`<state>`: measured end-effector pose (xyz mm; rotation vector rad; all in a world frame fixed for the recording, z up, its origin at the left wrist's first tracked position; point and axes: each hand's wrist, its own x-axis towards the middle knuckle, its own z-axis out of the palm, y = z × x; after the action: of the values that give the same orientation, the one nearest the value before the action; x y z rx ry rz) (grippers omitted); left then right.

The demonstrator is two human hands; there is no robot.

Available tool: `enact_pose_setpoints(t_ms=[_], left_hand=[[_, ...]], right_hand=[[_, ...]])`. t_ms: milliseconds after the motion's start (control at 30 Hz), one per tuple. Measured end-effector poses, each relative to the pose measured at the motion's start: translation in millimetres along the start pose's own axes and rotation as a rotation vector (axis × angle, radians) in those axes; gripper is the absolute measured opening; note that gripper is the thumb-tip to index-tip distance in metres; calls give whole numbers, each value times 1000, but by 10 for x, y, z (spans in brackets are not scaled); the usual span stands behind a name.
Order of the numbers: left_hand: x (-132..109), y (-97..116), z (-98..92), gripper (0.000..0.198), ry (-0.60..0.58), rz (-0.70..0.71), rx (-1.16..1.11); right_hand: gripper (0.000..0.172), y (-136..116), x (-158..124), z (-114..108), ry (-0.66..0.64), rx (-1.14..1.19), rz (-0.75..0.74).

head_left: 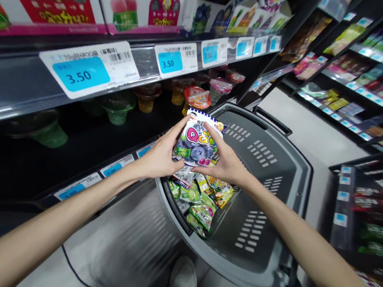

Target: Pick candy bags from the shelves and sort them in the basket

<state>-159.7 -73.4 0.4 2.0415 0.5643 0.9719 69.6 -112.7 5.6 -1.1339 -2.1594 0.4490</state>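
Blueberry QQ pkt (197, 142) gripped btwn both hands (164, 155) above gray basket (235, 271) w/ green pkts (202, 211).

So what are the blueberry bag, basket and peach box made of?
The blueberry bag looks like thin printed plastic film, judging by its flat striped edge. The basket seems smooth, hard grey plastic, with rows of moulded slots. The peach box is probably printed cardboard: thin walls, shaped cut edge; any coating is unclear.
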Motion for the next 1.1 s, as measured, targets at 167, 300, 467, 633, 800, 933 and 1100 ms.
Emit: enact_pose_setpoints(t_ms=[167,300,467,633,800,933,1100], left_hand=[[9,4,-9,101,-38,-29,-122],[16,-11,-13,101,-98,-82,-299],[20,-23,-41,102,-143,-111,-395],[28,1,-49,106,-164,-138,-405],[45,-6,-59,106,-186,-106,-405],[52,-47,-68,108,-207,-60,-465],[45,-103,-43,104,-199,-22,-448]], right_hand=[[117,22,-7,-4,10,-6,-9],[116,28,-6,-16,13,-2,-17],[117,16,4,-41,9,4,-13],[116,25,9,-48,10,-4,-11],[117,34,7,-44,10,15,14],[117,33,5,-54,12,33,7],[116,34,8,-67,-3,41,7]])
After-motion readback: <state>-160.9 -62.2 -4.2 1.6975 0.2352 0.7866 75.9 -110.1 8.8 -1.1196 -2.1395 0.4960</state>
